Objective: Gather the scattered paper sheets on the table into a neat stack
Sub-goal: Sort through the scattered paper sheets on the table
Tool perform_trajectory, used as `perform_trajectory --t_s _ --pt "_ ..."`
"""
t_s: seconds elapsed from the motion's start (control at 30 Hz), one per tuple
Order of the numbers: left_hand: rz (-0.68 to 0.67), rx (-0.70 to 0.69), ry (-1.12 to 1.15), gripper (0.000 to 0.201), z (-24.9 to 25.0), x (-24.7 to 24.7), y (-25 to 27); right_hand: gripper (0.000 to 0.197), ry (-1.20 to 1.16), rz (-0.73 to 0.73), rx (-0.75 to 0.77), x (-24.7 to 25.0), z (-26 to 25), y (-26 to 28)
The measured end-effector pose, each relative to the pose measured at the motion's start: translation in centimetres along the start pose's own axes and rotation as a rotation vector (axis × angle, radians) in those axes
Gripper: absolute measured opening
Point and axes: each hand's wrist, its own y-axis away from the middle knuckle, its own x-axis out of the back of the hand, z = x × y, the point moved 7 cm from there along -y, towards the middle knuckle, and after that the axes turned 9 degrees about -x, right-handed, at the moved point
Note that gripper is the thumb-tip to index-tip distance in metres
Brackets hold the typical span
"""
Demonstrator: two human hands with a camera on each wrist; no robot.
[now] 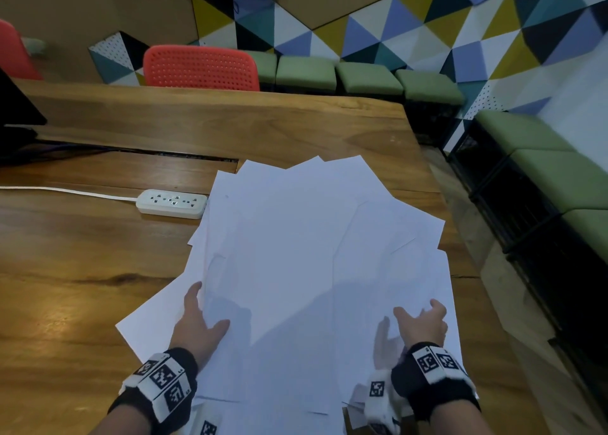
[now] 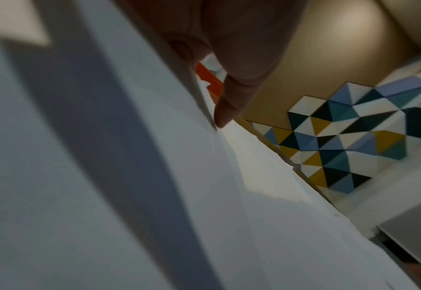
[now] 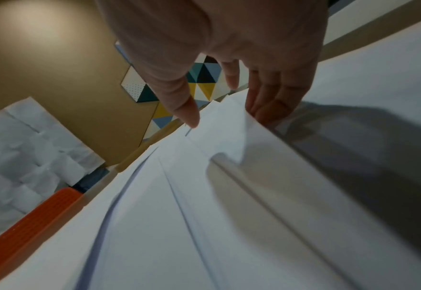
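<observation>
Several white paper sheets (image 1: 312, 253) lie fanned in a loose overlapping pile on the wooden table (image 1: 82, 270). My left hand (image 1: 205, 309) is at the pile's near left edge. Its thumb lies on top and its fingers go under the upper sheets, pinching them. In the left wrist view the thumb (image 2: 224, 109) touches the paper (image 2: 254, 215), and a raised sheet hides the fingers. My right hand (image 1: 418, 313) is at the near right side with loosely spread fingers. In the right wrist view its fingertips (image 3: 261, 113) touch a lifted sheet edge (image 3: 231, 137), thumb apart.
A white power strip (image 1: 171, 203) with its cable lies just left of the pile. The table's right edge (image 1: 460, 270) runs close beside the sheets. A red chair (image 1: 200, 67) and green stools (image 1: 368, 77) stand beyond the far edge. A dark object (image 1: 16, 112) sits far left.
</observation>
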Motion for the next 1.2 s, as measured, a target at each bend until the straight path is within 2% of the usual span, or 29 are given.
perform_trajectory --t_s 0.17,0.27,0.4,0.6,0.63,0.73,0.87,0.97,1.07,1.13,1.2 --pt "0.007 0.003 -0.009 0.070 0.4 -0.8 0.5 0.070 -0.151 -0.124 -0.031 -1.1 0.7 0.2" --pt "-0.050 0.023 0.051 0.063 0.2 -1.1 0.6 0.067 -0.105 -0.156 0.015 -2.3 1.3 0.9" --pt "-0.143 0.038 0.101 0.053 0.9 -0.8 0.7 0.052 -0.017 -0.230 0.058 -2.6 1.6 1.4" --pt "-0.226 0.066 0.005 0.025 1.1 0.2 -0.1 0.040 -0.046 -0.320 0.183 -0.2 0.1 1.6" --pt "-0.241 0.066 -0.013 0.024 1.2 0.2 -0.1 0.038 -0.062 -0.347 0.183 -0.6 0.1 1.6" --pt "-0.297 0.052 -0.032 0.027 1.3 -0.9 0.1 0.061 -0.127 -0.403 0.120 -2.5 1.0 1.9" --pt "-0.335 0.041 0.009 0.028 1.7 -2.2 1.0 0.028 -0.115 -0.411 0.148 -4.7 1.7 2.6" --pt "-0.327 0.035 0.118 0.036 1.8 -1.9 1.0 0.029 -0.122 -0.471 0.168 -3.9 1.1 2.9" --pt "-0.317 0.037 0.157 0.048 1.1 -1.3 0.7 0.031 -0.161 -0.579 0.120 -2.7 1.5 3.1" --pt "-0.321 0.037 0.157 0.047 1.1 -1.5 1.0 0.031 -0.129 -0.615 0.086 -2.9 2.4 3.0" --pt "-0.343 0.030 0.162 0.041 1.6 -2.2 1.5 0.028 -0.074 -0.592 0.096 -3.5 2.8 2.8"
